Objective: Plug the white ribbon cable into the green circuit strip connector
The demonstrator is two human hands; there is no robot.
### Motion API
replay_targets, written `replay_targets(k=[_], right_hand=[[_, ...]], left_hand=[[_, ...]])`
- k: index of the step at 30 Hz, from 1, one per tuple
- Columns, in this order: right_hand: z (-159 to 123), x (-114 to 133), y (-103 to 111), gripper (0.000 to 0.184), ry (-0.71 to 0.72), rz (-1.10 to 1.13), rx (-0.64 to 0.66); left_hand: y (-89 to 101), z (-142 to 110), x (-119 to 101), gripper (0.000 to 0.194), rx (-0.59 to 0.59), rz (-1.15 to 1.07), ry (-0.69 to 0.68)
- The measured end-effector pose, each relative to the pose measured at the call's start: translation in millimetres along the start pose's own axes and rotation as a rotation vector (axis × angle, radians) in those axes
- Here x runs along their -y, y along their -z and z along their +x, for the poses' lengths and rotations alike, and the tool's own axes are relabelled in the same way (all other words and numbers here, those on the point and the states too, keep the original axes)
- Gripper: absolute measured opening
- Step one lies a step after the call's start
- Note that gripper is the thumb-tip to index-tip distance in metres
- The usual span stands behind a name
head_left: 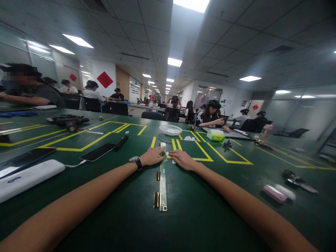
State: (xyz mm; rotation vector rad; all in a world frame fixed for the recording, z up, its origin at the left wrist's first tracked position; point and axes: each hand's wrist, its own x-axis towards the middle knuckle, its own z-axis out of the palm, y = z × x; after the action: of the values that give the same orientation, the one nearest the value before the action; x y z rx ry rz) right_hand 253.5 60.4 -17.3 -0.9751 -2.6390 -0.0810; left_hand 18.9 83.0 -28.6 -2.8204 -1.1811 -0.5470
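Note:
A long, narrow circuit board strip [163,189] lies on the green table, running away from me. Gold-brown flexible tabs [156,200] stick out from its left edge. My left hand [152,156], with a watch on its wrist, is closed at the far part of the strip, fingertips and thumb against it. To the right of the strip, my right hand [183,160] lies low with its fingers stretched towards the board. A small white piece [167,153] is by its fingertips, and another white bit [173,161] shows beside the thumb. Its finger undersides are hidden.
Beyond my hands stands a white basket [170,130]. A phone [99,152] with a cable and a white power strip [31,176] lie left. Pink and white small cases [278,193] lie right. A green-and-white tissue pack [215,135] sits near a seated person [211,117] across the table.

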Motion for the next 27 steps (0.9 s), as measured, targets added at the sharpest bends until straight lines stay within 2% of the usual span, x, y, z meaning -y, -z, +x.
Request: replay_targets(k=[8, 19, 27], right_hand=[[1, -5, 0, 0.042, 0.064, 0.06, 0.051], [1, -15, -1, 0.047, 0.053, 0.192, 0.117], [4, -7, 6, 0.041, 0.069, 0.121, 0.092]], left_hand=[[0.0, 2, 5, 0.029, 0.015, -0.01, -0.072], [4.1, 2, 1, 0.026, 0.037, 0.05, -0.121], [0.3, 2, 3, 0.029, 0.018, -0.015, -0.103]])
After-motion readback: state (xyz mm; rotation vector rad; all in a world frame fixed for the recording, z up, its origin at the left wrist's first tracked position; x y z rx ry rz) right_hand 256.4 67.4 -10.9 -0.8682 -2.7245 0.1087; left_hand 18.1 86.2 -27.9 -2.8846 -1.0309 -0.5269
